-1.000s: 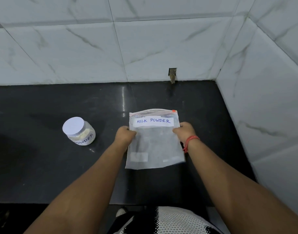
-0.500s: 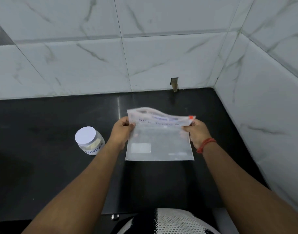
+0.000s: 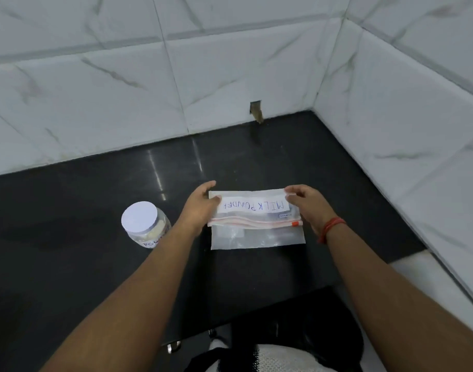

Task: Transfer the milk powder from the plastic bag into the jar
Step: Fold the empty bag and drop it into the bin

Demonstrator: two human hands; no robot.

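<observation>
Folding plastic bag [image 3: 257, 237] — left hand [image 3: 200, 208] | right hand [image 3: 307, 205] | jar [image 3: 145, 226] beside

I am seeing one plastic bag [image 3: 257, 234] between my two hands, one jar [image 3: 145, 225] beside my left hand [image 3: 200, 208], one bracelet [image 3: 332, 228] behind my right hand [image 3: 307, 204].

Plastic bag [image 3: 257, 232] flat on worktop [image 3: 69, 264], top part folded toward the person. Left hand [image 3: 200, 208] at its left edge, right hand [image 3: 307, 205] at right edge. Jar [image 3: 145, 226] upright, left of left hand.
</observation>
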